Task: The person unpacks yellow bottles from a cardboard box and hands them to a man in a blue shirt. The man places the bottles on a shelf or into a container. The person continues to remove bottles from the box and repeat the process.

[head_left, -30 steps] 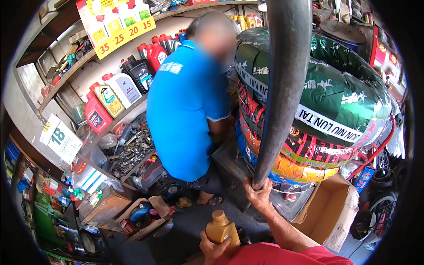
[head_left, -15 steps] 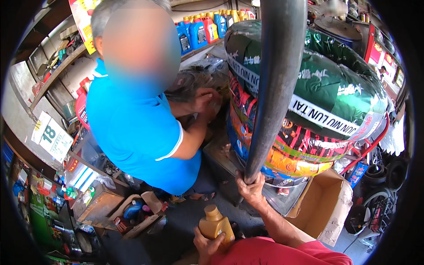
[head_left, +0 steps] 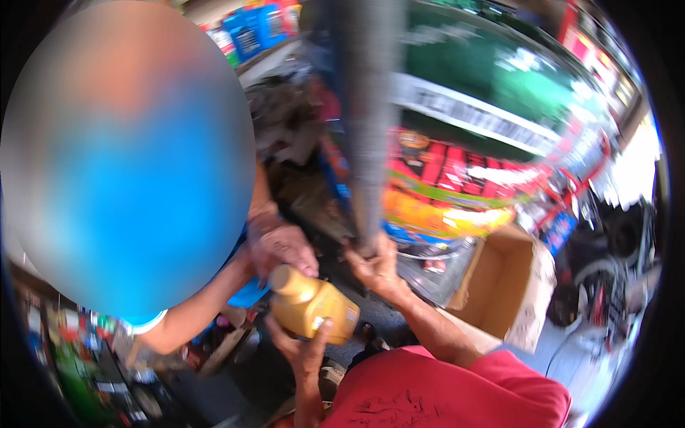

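Note:
My left hand (head_left: 303, 346) is wrapped round a gold-yellow plastic bottle (head_left: 314, 307), the kind used for motor oil. The bottle tilts, its cap pointing up and left. Close beside that cap is the hand (head_left: 284, 250) of a person in a blue shirt; blur hides whether the two touch. My right hand (head_left: 378, 271) grips the lower end of a long dark grey pipe (head_left: 367, 143), which rises past the top edge of the view. Behind the pipe stands a stack of wrapped tyres (head_left: 485, 135) in green, red and orange packaging.
An opened cardboard box (head_left: 531, 307) sits right of my right forearm. The person in blue (head_left: 143, 214) fills the left side, close in front. Coloured bottles (head_left: 257, 28) line a shelf at the back. Black wheel-like parts (head_left: 606, 278) lie at far right, and clutter covers the lower left.
My left hand has raised the bottle up and left. The person in blue has come nearer, with a hand now beside the cap. The view has shifted; my right hand stays on the pipe.

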A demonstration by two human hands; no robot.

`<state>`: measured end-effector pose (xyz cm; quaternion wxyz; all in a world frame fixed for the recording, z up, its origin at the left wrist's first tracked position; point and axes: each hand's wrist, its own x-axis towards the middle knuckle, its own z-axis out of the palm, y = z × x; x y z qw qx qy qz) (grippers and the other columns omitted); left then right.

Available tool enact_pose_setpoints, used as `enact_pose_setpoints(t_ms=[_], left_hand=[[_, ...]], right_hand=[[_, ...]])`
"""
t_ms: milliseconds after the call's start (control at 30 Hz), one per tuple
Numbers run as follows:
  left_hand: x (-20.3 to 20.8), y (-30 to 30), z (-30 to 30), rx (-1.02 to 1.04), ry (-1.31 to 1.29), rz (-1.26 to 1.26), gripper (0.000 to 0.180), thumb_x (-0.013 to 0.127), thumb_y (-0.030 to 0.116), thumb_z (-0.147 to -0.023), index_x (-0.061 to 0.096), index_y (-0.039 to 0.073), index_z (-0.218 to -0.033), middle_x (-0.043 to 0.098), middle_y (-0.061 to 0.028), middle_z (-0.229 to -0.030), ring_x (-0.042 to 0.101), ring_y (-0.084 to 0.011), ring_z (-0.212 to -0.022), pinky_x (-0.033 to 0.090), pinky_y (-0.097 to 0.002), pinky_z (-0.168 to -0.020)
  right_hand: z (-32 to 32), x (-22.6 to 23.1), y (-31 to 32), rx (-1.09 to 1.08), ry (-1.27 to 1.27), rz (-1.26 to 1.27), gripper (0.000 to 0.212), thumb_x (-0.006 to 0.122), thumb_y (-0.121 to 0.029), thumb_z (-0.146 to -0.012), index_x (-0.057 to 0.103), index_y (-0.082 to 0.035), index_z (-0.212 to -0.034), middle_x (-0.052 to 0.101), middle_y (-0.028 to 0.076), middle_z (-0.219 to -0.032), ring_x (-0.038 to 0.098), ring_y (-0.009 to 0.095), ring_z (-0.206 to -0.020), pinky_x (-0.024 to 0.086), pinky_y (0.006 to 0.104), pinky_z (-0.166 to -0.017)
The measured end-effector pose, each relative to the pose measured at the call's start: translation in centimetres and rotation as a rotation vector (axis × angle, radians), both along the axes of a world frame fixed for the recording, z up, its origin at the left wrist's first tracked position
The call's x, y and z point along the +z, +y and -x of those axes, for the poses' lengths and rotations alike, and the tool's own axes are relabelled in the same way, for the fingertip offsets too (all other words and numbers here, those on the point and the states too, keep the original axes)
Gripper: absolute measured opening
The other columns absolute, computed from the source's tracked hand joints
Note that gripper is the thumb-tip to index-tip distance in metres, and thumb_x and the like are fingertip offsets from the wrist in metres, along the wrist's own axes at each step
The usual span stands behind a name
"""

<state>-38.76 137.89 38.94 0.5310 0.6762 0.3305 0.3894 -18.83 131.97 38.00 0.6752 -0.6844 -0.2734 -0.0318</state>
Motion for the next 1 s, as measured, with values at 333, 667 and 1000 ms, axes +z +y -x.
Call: enact_pose_setpoints(t_ms=[333,667,1000], left_hand=[[3.1,2.8,-3.5,-0.018,-0.182,-0.086,0.073,0.074,0.005,-0.078,0.034,-0.005,-0.138,0.055,-0.0269,-0.124,0.067,-0.0326,-0.100,0.062,-0.0440,-0.079],[2.1,3.8,-6.1,0.174,-0.100,-0.113,0.060,0.081,0.017,-0.080,0.044,-0.008,-0.120,0.060,-0.0265,-0.115,0.067,-0.0301,-0.089,0.062,-0.0434,-0.076],[8.3,-2.9,-11.8,0.164,-0.170,-0.633,0.038,0.069,0.019,-0.095,0.059,-0.013,-0.114,0.066,-0.0212,-0.115,0.062,-0.0270,-0.103,0.052,-0.0350,-0.089]], right_hand=[[0.6,0.7,-1.7,0.194,0.017,-0.008,0.038,0.071,-0.007,-0.083,0.043,-0.001,-0.109,0.061,0.024,-0.085,0.063,0.045,-0.086,0.049,0.0491,-0.069],[0.6,0.4,-2.1,0.236,-0.009,0.026,0.047,0.070,-0.006,-0.080,0.041,0.004,-0.115,0.055,0.029,-0.108,0.053,0.049,-0.106,0.045,0.0517,-0.088],[1.9,1.5,-21.6,0.642,0.218,0.639,0.030,0.066,-0.034,-0.089,0.071,-0.005,-0.095,0.070,0.016,-0.086,0.068,0.036,-0.085,0.054,0.0456,-0.077]])
